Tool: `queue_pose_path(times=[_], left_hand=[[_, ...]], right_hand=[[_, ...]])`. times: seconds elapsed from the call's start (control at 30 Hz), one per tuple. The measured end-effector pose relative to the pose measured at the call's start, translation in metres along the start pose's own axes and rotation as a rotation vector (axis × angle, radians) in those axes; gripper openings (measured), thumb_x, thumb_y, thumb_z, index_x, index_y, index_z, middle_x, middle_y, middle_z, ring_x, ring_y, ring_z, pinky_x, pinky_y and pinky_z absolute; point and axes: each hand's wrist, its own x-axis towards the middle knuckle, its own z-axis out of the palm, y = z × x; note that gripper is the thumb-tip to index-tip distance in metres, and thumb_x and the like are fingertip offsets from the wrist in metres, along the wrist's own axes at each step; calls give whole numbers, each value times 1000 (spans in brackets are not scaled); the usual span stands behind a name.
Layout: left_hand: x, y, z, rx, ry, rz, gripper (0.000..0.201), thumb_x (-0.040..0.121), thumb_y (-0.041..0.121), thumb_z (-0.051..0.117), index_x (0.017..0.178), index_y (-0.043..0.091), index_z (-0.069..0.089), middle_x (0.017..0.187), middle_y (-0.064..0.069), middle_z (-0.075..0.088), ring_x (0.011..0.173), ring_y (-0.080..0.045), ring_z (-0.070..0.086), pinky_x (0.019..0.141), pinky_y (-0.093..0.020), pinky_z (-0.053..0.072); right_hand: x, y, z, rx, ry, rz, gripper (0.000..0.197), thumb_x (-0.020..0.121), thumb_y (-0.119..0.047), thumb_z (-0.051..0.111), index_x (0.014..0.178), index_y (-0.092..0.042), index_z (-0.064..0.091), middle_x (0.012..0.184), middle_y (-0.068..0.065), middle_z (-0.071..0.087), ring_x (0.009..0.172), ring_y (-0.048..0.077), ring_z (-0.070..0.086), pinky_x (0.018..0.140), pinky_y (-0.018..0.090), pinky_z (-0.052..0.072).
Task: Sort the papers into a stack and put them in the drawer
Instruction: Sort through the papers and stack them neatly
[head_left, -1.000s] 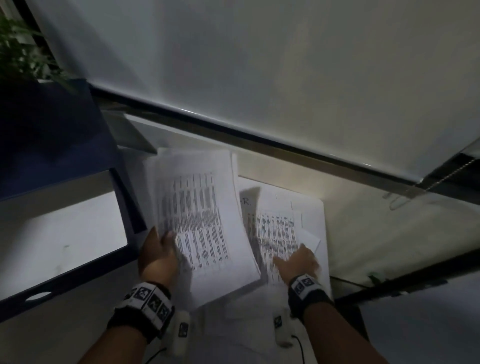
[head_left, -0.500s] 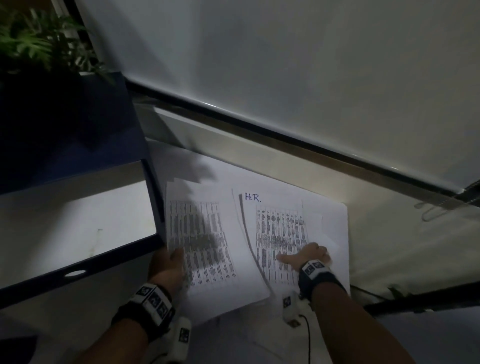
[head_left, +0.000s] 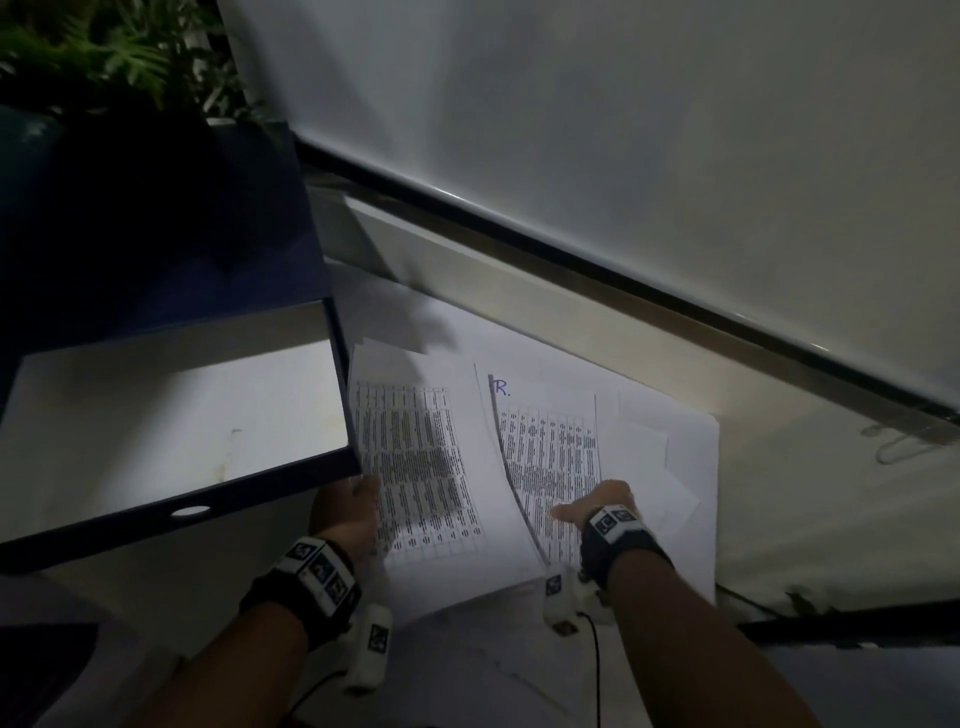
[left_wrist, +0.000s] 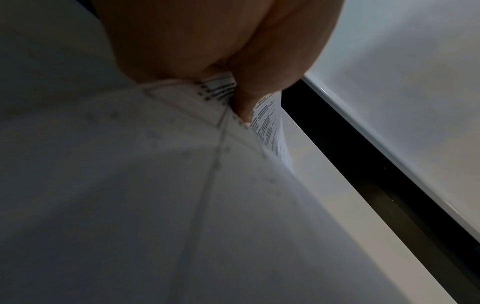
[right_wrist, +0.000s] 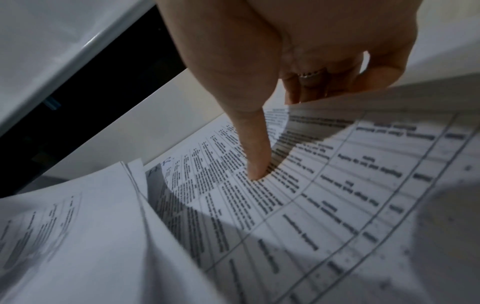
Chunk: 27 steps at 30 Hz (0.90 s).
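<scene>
The left hand (head_left: 345, 512) has its grip clamped on the near edge of a lifted bundle of printed sheets (head_left: 415, 467); the left wrist view shows the thumb pressed on top and the paper edge tucked into the palm. The right hand (head_left: 597, 506) pinches another printed page (head_left: 550, 457), thumb flat on the print and the other fingers tucked under a raised sheet edge, as the right wrist view shows. That page lies on a wider spread of loose papers (head_left: 685, 447) fanned out toward 3 o'clock, with more sheets toward 6 o'clock. The open drawer (head_left: 171, 415) sits at 9 o'clock of the bundle, its corner overlapping it, and no paper is visible inside. Judging from this, the sorting is partway: two separate piles remain to be merged and squared, and nothing has gone into the drawer yet.
</scene>
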Motion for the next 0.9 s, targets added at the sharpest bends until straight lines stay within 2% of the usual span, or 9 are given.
queue_pose_path(times=[0.17, 0.27, 0.37, 0.43, 0.53, 0.63, 0.7, 0.77, 0.9], left_hand=[[-1, 0, 1, -7, -26, 18, 36, 98, 20, 49, 127, 2, 56, 130, -17, 60, 120, -33, 55, 98, -34, 40], [-1, 0, -2, 4, -32, 27, 37, 98, 18, 48, 131, 1, 53, 132, -17, 58, 123, -32, 53, 97, -32, 38], [-1, -2, -5, 20, -28, 39, 38, 98, 19, 50, 132, 1, 51, 134, -17, 56, 125, -32, 51, 99, -33, 38], [4, -8, -6, 21, -22, 44, 42, 96, 19, 52, 135, 3, 49, 138, -16, 54, 127, -32, 50, 101, -33, 37], [9, -12, -8, 52, -31, 56, 47, 96, 21, 53, 141, 6, 43, 144, -14, 48, 132, -32, 45, 104, -32, 34], [11, -13, -6, 46, -23, 62, 51, 96, 22, 53, 143, 8, 39, 147, -14, 44, 135, -31, 42, 107, -32, 32], [11, -13, -3, 27, -20, 48, 50, 95, 20, 55, 142, 7, 42, 143, -15, 49, 131, -32, 46, 104, -32, 35], [11, -12, 1, 5, -32, 18, 47, 94, 22, 56, 138, 7, 47, 137, -16, 55, 126, -33, 52, 101, -33, 38], [15, -13, 11, -2, -73, -17, 44, 92, 27, 56, 131, 9, 54, 130, -14, 61, 119, -32, 58, 102, -37, 44]], right_hand=[[-3, -3, 0, 36, -85, 26, 69, 66, -38, 89, 119, -2, 65, 122, 13, 67, 111, 29, 65, 89, 35, 55], [-3, 0, 2, 79, -125, 9, 60, 68, -36, 87, 119, -11, 67, 122, 8, 67, 111, 25, 65, 90, 32, 54], [-8, -2, 2, 82, -57, -4, 55, 70, -33, 86, 112, -3, 68, 113, 13, 70, 104, 27, 67, 88, 30, 54], [-14, -5, -1, 106, -52, -35, 39, 78, -22, 80, 106, 0, 65, 116, 16, 67, 105, 29, 65, 85, 29, 52], [-26, -3, -16, 190, 84, -105, 35, 80, -16, 78, 108, -1, 64, 108, 15, 71, 85, 29, 65, 80, 33, 57], [-40, -2, -42, 288, 241, -244, 42, 85, -12, 72, 123, -14, 54, 111, 9, 69, 92, 30, 65, 81, 30, 51], [-46, -1, -61, 314, 322, -309, 51, 87, -13, 71, 133, -20, 47, 118, 11, 67, 104, 35, 65, 88, 36, 51], [-50, -2, -77, 211, 395, -378, 41, 87, -22, 70, 126, -21, 57, 119, 11, 69, 105, 36, 66, 92, 45, 54], [-70, -10, -114, 120, 549, -535, 14, 88, -23, 66, 101, -19, 67, 89, 9, 73, 79, 32, 68, 74, 41, 58]])
